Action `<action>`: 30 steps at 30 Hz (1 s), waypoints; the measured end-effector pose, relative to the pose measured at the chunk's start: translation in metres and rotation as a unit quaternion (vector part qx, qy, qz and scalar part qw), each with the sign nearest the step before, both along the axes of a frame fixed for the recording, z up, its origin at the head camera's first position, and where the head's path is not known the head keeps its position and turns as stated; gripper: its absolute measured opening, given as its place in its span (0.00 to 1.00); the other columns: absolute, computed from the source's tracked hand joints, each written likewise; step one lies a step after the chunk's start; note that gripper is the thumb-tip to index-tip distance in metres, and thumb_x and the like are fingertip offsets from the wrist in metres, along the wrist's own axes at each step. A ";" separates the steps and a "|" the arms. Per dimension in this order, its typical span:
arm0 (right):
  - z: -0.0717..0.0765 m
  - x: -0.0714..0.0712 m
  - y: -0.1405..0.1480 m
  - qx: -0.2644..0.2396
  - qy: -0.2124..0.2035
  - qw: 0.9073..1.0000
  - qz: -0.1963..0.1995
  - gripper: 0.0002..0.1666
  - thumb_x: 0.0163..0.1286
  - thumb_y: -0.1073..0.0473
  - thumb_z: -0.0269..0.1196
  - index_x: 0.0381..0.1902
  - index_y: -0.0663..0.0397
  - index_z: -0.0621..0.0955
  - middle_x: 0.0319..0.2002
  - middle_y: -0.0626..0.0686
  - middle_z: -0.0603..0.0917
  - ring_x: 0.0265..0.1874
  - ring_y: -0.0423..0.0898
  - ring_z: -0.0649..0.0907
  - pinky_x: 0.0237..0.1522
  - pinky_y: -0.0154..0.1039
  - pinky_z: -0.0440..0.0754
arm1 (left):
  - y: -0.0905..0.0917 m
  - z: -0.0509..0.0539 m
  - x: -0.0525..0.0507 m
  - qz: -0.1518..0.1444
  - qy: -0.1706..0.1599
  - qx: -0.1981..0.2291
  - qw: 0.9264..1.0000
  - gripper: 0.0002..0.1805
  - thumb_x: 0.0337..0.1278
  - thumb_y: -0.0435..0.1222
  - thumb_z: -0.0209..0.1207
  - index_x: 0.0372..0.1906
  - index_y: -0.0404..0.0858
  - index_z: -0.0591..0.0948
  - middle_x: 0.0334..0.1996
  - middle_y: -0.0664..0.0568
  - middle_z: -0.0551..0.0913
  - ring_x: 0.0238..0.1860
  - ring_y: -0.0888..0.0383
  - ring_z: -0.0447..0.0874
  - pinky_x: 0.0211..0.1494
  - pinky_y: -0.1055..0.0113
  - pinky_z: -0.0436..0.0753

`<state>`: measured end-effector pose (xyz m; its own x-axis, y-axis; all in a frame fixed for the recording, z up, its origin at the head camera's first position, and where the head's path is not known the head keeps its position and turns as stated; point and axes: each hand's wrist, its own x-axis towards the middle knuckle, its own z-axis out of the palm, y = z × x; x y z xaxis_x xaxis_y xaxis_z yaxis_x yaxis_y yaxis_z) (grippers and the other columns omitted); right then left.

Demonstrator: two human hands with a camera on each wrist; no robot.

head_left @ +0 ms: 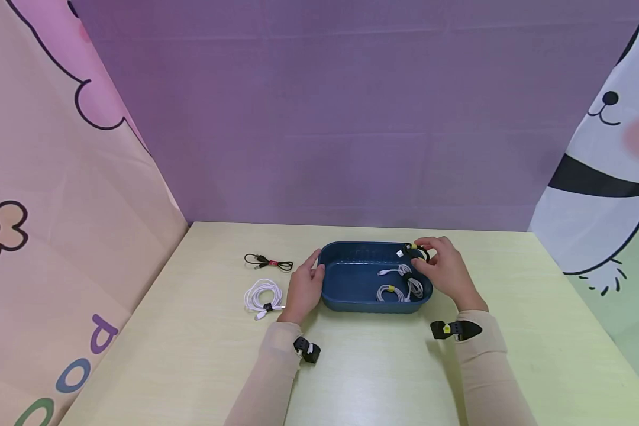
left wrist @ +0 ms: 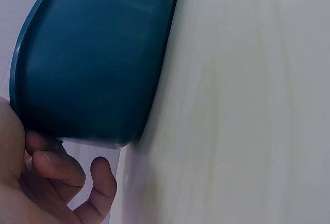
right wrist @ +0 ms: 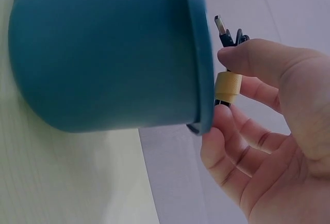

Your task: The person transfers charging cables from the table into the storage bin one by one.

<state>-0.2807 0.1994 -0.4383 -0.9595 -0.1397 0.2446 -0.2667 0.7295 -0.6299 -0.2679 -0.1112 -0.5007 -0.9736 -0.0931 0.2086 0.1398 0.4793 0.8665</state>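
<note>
At the left end of a blue plastic bin [head_left: 351,306], my left hand [head_left: 305,290] holds the wall, its thumb at the rim. In the left wrist view, curled fingers [left wrist: 103,185] show beside the bin's end. My right hand [head_left: 447,269] pinches a bundled black USB cable [head_left: 407,248] with a yellow tie over the bin's far right corner. The right wrist view shows its metal plug [right wrist: 220,25] and yellow tie [right wrist: 228,85] just beyond the rim. Inside the bin's right half lie a white cable with a black tie [head_left: 414,287] and a white cable with a yellow tie [head_left: 391,290].
Left of the bin, a black cable with a red tie [head_left: 271,263] lies on the pale wooden table [head_left: 373,367]. Nearer me is a coiled white cable with a black tie [head_left: 263,296]. A purple backdrop [head_left: 319,118] hangs behind the table, with printed cloths at both sides.
</note>
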 end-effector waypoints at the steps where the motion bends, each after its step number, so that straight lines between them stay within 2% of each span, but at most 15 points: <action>1: 0.000 0.000 0.000 0.000 -0.001 1.000 0.000 0.26 0.71 0.59 0.66 0.65 0.56 0.76 0.57 0.63 0.74 0.37 0.53 0.78 0.34 0.39 0.79 | 0.000 0.000 0.000 0.000 0.000 0.000 1.000 0.26 0.76 0.37 0.53 0.75 0.40 0.71 0.13 0.58 0.71 0.21 0.62 0.73 0.30 0.66 0.71; 9: -0.002 -0.001 -0.002 0.006 -0.007 1.000 0.002 0.26 0.71 0.59 0.66 0.65 0.56 0.76 0.57 0.63 0.74 0.38 0.53 0.78 0.35 0.38 0.80 | -0.001 -0.001 0.000 -0.003 -0.003 0.005 1.000 0.26 0.77 0.38 0.52 0.75 0.43 0.71 0.11 0.59 0.64 0.15 0.61 0.63 0.23 0.69 0.64; 24: -0.002 -0.001 -0.003 0.007 -0.014 1.000 0.002 0.26 0.71 0.59 0.67 0.65 0.55 0.76 0.56 0.63 0.74 0.37 0.52 0.77 0.34 0.37 0.80 | 0.000 0.000 0.000 0.000 -0.007 0.001 1.000 0.26 0.77 0.38 0.53 0.75 0.44 0.71 0.12 0.59 0.64 0.15 0.62 0.64 0.23 0.69 0.64; 30: -0.002 -0.001 -0.004 0.010 -0.014 1.000 0.004 0.25 0.71 0.59 0.67 0.64 0.55 0.76 0.56 0.63 0.74 0.37 0.51 0.77 0.34 0.36 0.80 | -0.001 0.000 -0.001 -0.003 -0.004 0.006 1.000 0.26 0.76 0.37 0.53 0.75 0.42 0.71 0.12 0.59 0.65 0.16 0.62 0.65 0.23 0.69 0.64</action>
